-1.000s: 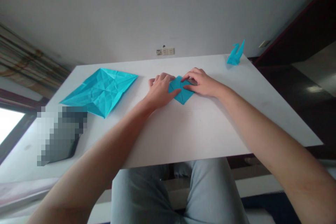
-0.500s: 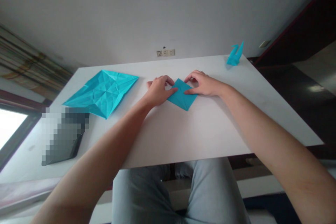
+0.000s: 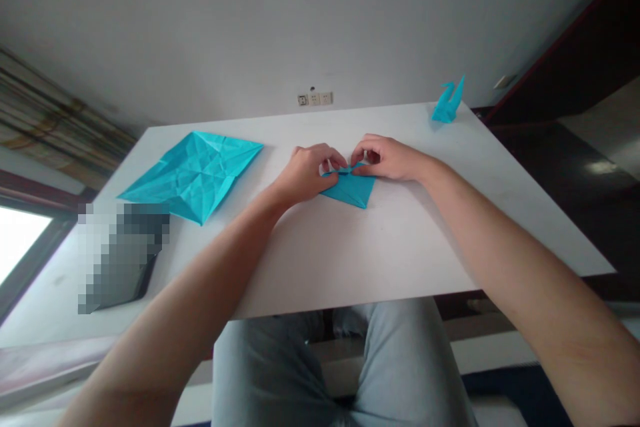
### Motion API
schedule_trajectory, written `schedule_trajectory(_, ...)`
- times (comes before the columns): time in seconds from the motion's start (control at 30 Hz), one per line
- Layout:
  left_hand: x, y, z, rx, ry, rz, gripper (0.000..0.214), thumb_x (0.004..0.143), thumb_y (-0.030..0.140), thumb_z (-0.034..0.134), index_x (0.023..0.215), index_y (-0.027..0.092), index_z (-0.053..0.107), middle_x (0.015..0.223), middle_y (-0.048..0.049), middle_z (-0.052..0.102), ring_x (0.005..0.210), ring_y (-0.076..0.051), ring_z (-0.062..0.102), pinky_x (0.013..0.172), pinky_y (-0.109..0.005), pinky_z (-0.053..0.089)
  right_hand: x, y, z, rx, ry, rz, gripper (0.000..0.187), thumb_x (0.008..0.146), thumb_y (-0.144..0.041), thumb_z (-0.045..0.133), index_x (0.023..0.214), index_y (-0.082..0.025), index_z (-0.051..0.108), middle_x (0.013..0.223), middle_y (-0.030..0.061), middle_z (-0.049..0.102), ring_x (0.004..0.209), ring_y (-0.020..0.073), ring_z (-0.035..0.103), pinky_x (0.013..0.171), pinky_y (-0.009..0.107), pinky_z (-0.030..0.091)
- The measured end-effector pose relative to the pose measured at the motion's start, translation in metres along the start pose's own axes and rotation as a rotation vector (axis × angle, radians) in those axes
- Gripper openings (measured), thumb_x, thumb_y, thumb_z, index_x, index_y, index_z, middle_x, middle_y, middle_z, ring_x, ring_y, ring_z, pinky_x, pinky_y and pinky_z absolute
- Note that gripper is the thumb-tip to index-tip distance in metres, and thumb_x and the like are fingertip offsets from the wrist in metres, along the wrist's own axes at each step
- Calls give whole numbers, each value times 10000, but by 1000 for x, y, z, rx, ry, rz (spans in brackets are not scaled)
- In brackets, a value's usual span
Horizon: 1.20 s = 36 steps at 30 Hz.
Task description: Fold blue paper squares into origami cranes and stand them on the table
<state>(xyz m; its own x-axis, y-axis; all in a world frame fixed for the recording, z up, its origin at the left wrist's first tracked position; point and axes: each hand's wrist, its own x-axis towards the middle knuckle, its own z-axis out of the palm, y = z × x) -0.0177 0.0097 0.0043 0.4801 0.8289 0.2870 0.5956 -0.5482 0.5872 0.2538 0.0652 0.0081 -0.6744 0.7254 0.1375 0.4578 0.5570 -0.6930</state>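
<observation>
1. Head view: a folded turquoise paper [image 3: 350, 190] is held at the middle of a white table top [image 3: 400, 247], between the 2 hands. Its lower point lies flat on the table, while its upper edge is gathered into a small raised ridge.

2. The left hand [image 3: 310, 173] is curled over the paper's left side, and the left fingers [image 3: 333, 160] are closed on the ridge. The right hand [image 3: 385, 159] is set opposite, with the right fingers [image 3: 363, 155] pinched on the same ridge. The exact contact of each fingertip is partly hidden by the knuckles.

3. The paper is judged light, thin and soft, easily creased or torn, and its smooth face may slide on the table. It is best taken by the folded edges, with the lower point left pressed down.

4. A large creased turquoise sheet [image 3: 195, 175] is laid out flat to the left, well apart from the hands. A small turquoise paper crane [image 3: 447, 107] is stood near the far right corner. A dark object [image 3: 120, 257] near the left edge is pixelated and cannot be identified.

5. A row of 3 wall sockets [image 3: 315, 99] is seen beyond the table on a pale wall [image 3: 200, 27]. A striped curtain [image 3: 50, 107] and a bright window [image 3: 20, 247] are seen at left, and pale jeans [image 3: 265, 373] below the near edge.
</observation>
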Motion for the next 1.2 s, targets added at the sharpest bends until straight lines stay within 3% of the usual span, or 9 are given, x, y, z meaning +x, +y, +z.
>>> schedule_trajectory(0.2,-4,17,-7,152,-75,-7,248,896,362,813,1110,270,898,1106,-39,876,1025,-269,815,1177,-486,495,-3,-4,-1,-44,-22,14,252,920,-473,849,1025,-248,889,1065,76,731,908,241,643,858,394,519)
schedule_trajectory(0.4,-2,15,-8,106,-116,-38,345,892,505,877,1132,258,868,1132,-60,875,1002,-268,801,992,-401,580,0,-4,10,-121,58,96,190,977,-422,792,984,-234,820,972,60,756,876,239,653,832,384,503)
schedule_trajectory(0.6,-2,5,2,78,-48,-86,430,973,462,836,1306,221,711,1147,-79,847,900,-231,784,895,-371,592,-2,-4,8,-124,96,118,196,987,-439,785,979,-247,750,971,66,763,885,255,662,826,401,517)
schedule_trajectory(0.77,-3,3,6,72,28,-122,371,1103,361,660,1442,224,596,1251,-108,822,991,-235,790,948,-372,603,-7,-14,3,-88,55,134,394,913,-557,885,1082,-258,691,1030,66,768,914,267,674,827,406,525)
schedule_trajectory(0.97,-3,5,2,188,109,-159,560,1013,245,713,1556,235,578,1581,-174,647,1129,-274,764,1060,-468,604,-8,-15,2,-102,39,110,589,773,-560,1000,1180,-280,679,1147,85,768,984,298,684,868,435,570)
schedule_trajectory(1.07,-3,10,0,250,87,-155,455,1015,247,702,1470,241,684,1580,-178,643,1194,-309,753,1127,-512,553,-9,-17,3,-108,46,30,507,838,-572,946,1195,-291,722,1187,89,746,999,297,679,890,444,580)
schedule_trajectory(1.13,-3,14,0,271,34,-138,295,1082,280,622,1337,241,765,1445,-153,733,1186,-319,756,1183,-548,486,-9,-18,3,-123,53,-12,460,890,-599,894,1212,-295,769,1197,91,729,1002,294,677,909,447,582)
schedule_trajectory(1.2,-3,17,1,282,-3,-135,315,1145,322,516,1233,239,806,1300,-135,799,1183,-330,753,1207,-579,426,-9,-19,2,-131,48,-25,464,913,-607,864,1255,-298,809,1199,94,723,999,296,680,923,452,585)
